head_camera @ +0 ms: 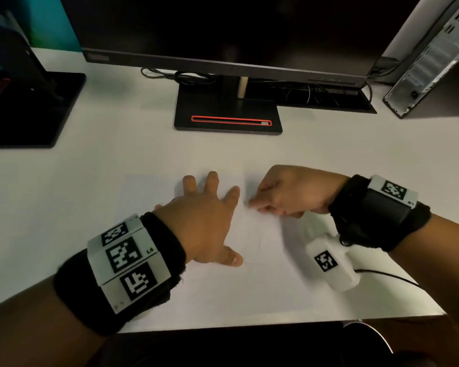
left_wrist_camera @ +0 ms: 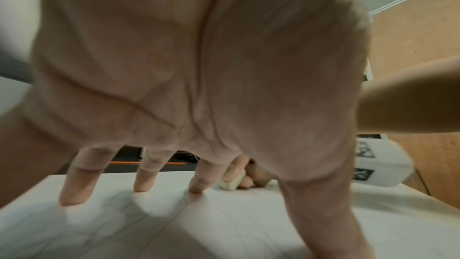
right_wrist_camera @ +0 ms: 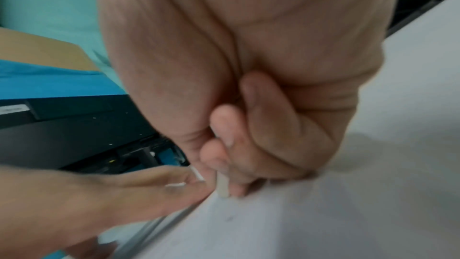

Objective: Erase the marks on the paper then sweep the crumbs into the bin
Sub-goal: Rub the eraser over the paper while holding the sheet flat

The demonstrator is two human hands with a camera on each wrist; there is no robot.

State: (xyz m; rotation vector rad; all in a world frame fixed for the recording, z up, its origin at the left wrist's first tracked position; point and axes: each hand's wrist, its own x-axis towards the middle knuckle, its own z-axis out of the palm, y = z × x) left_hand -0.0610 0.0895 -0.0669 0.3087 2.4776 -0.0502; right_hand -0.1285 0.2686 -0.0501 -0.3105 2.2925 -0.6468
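A white sheet of paper (head_camera: pixel 263 263) lies on the white desk near its front edge, with faint pencil lines (left_wrist_camera: pixel 139 222) on it. My left hand (head_camera: pixel 210 218) lies flat on the paper, fingers spread and straight, pressing it down. Just to its right, my right hand (head_camera: pixel 284 197) is curled and pinches a small white eraser (left_wrist_camera: pixel 230 184), whose tip (right_wrist_camera: pixel 222 186) touches the paper beside my left index finger. In the head view the eraser is hidden under my fingers. No bin or crumbs are visible.
A monitor on a black stand (head_camera: pixel 228 115) rises behind the paper. Another black stand (head_camera: pixel 29 109) sits at the far left, and a computer tower (head_camera: pixel 432 56) at the far right. Cables (head_camera: pixel 186 76) run behind the monitor. The desk's front edge (head_camera: pixel 249 327) is close.
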